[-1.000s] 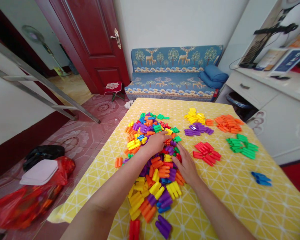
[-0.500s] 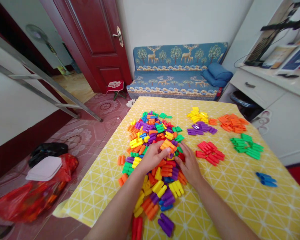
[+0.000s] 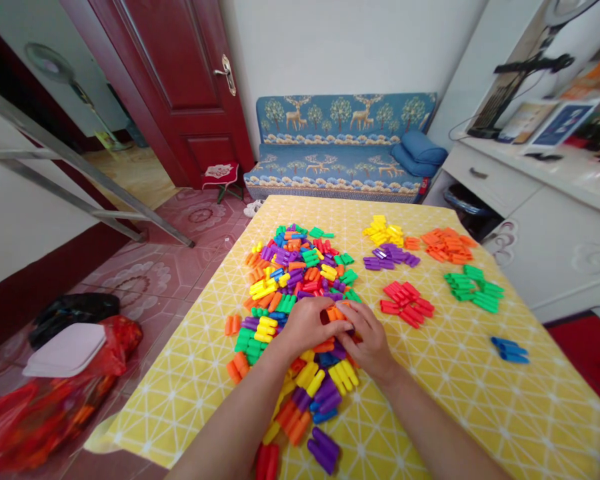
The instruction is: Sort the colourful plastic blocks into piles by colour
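My left hand (image 3: 307,327) is closed around orange plastic tube-shaped pieces (image 3: 336,312). Fingers of my right hand (image 3: 370,339) close on the same pieces from the other side, so the two hands nearly meet and hide part of them. Both are over a mixed heap of similar pieces in several colours, among them purple pieces (image 3: 324,451), yellow pieces (image 3: 343,377) and green pieces (image 3: 250,345). Right of the hands lie single-colour groups: red (image 3: 407,303), green (image 3: 474,289), blue (image 3: 510,350), orange (image 3: 449,245), purple (image 3: 390,256) and yellow (image 3: 383,231).
A yellow patterned cloth (image 3: 190,400) covers the table. Beyond its far edge stands a blue sofa (image 3: 325,160). A white cabinet (image 3: 545,227) is on the right. Red and black plastic bags (image 3: 75,400) lie on the floor at left, near a metal ladder (image 3: 95,190).
My right hand has moved from beside the orange pieces onto them, its fingers now closed there. The left hand has brought them slightly lower and closer. The whole view has shifted a little.
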`<state>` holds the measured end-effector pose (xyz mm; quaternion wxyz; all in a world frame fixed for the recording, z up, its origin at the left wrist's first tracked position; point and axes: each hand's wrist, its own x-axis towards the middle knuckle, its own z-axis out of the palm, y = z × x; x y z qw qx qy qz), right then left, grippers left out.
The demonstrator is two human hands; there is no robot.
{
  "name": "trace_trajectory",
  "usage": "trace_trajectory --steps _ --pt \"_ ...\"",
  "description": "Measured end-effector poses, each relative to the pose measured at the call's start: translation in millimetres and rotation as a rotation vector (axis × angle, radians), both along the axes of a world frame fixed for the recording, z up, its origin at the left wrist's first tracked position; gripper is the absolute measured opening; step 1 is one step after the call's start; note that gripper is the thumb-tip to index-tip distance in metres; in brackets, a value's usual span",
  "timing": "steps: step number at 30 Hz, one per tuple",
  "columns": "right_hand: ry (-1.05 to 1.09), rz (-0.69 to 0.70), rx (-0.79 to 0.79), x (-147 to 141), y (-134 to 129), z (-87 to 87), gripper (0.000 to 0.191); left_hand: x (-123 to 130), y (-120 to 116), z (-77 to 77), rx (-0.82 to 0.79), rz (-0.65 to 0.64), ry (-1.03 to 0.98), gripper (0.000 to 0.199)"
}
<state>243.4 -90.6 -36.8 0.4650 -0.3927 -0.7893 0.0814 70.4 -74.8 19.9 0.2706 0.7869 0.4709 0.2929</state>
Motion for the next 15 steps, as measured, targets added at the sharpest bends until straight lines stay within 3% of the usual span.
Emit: trace_trajectory --steps 4,8,15 --pt "0.061 -0.101 -0.016 3.1 1.6 -1.5 0.044 -2.2 0.5 -0.1 -0.040 -0.106 -0.096 0.037" --pt "0.068 -0.107 -0.001 3.7 1.7 -0.5 0.040 -5.9 2.8 -6.2 -0.133 -0.166 -0.193 0.031" --pt "0.174 -0.212 -0.086 13.1 2.3 6.7 0.033 -9.2 5.8 -15.2 -0.190 -0.039 -0.324 0.031"
